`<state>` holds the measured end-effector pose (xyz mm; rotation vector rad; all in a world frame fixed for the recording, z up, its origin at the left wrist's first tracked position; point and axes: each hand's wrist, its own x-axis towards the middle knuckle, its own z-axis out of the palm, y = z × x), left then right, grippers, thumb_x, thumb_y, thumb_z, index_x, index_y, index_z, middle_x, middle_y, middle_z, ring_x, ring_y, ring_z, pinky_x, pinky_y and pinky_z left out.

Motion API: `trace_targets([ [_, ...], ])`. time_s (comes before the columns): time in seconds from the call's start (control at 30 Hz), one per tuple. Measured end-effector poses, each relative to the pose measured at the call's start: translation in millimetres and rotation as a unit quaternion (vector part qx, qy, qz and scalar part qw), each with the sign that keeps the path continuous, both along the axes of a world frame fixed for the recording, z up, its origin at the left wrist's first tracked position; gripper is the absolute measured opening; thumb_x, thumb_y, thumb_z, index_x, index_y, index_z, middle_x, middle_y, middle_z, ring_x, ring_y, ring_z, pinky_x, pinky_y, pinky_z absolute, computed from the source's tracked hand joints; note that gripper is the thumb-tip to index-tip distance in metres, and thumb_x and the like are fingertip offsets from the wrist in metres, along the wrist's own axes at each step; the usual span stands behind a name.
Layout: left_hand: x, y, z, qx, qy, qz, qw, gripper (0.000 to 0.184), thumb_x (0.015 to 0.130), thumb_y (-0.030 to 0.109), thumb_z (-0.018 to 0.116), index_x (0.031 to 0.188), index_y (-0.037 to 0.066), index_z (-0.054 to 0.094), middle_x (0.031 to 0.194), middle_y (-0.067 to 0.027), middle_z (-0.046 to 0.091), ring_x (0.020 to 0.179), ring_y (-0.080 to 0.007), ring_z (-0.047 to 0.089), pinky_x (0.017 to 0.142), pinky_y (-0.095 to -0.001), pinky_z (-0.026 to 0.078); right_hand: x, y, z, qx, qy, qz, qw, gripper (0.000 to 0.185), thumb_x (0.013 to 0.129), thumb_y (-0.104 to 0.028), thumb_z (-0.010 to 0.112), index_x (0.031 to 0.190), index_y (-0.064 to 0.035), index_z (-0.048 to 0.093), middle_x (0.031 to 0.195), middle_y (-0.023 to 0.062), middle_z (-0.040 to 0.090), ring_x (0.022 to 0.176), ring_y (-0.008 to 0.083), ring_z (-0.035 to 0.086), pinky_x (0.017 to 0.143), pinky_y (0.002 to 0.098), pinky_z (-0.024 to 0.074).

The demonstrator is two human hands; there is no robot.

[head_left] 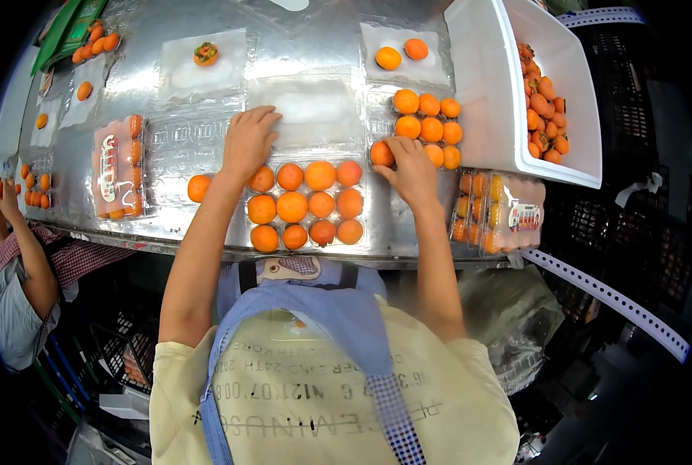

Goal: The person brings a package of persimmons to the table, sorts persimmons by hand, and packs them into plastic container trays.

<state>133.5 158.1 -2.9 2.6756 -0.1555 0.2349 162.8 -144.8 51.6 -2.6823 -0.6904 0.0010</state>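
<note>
Now, right hand (pixel 410 167) grasps orange fruit (pixel 382 153) in fingers; left hand (pixel 251 139) at clear lid (pixel 319 136), grip unclear

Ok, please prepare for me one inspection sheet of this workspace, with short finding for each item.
Surface: shiny metal table, with patches of glare.
Job's things: clear tray with twelve orange fruits, its padded lid folded open behind; white box of more fruit at the right.
Clutter: one loose fruit left of the tray; crumpled plastic bag below the table edge.
Grippers: bare left hand open at the lid's edge; right hand touching a fruit, grip unclear.
Cables: nothing seen.
Surroundings: co-worker at far left; dark crates at right.
</note>
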Motion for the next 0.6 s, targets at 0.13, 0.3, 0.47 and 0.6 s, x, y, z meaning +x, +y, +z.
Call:
trace_targets([
  [0.13, -2.5, -1.6, -0.4, 0.0, -0.008, 0.001, 1.0, 0.033, 0.076, 0.01, 0.063, 0.109, 0.011, 0.059, 0.118, -0.005, 0.056, 0.11, -0.0247, 0.05, 0.096, -0.0385, 0.035, 1.9, -1.1, -3.9, -0.005, 0.009, 0.003, 1.0, 0.045, 0.064, -0.018, 0.075, 0.105, -0.0074, 0.06, 0.102, 0.0086, 0.058, 0.094, 0.0278, 0.054, 0.078, 0.0358, 0.0466],
  [0.3, -2.1, -1.4, -0.5, 0.004, 0.0, 0.007, 1.0, 0.032, 0.077, 0.009, 0.062, 0.109, 0.011, 0.058, 0.119, -0.0047, 0.056, 0.111, -0.0246, 0.05, 0.096, -0.0385, 0.035, 0.3, -5.6, -1.4, 0.101, 0.078, -0.042, 0.991, 0.045, 0.07, -0.018, 0.073, 0.11, -0.0057, 0.058, 0.103, 0.0084, 0.057, 0.091, 0.0232, 0.057, 0.075, 0.032, 0.0477],
  [0.47, -3.2, -3.1, -0.6, -0.001, -0.008, 0.005, 1.0, 0.033, 0.077, 0.009, 0.061, 0.109, 0.01, 0.058, 0.118, -0.0046, 0.056, 0.111, -0.0245, 0.049, 0.096, -0.0384, 0.035, -12.1, -13.3, -5.0, 0.502, 0.344, -0.14, 0.781, 0.04, 0.085, -0.022, 0.061, 0.117, 0.0002, 0.054, 0.106, 0.0068, 0.058, 0.092, 0.0158, 0.059, 0.074, 0.0303, 0.0509],
  [0.6, -3.3, -2.3, -1.9, 0.0, -0.012, 0.004, 1.0, 0.032, 0.076, 0.009, 0.062, 0.108, 0.011, 0.059, 0.117, -0.0044, 0.056, 0.112, -0.0234, 0.049, 0.098, -0.038, 0.034, -9.8, 11.7, -0.6, 0.535, 0.404, -0.125, 0.732, 0.039, 0.091, -0.024, 0.052, 0.121, 0.0024, 0.051, 0.107, 0.0095, 0.059, 0.093, 0.0171, 0.059, 0.07, 0.0314, 0.053],
])
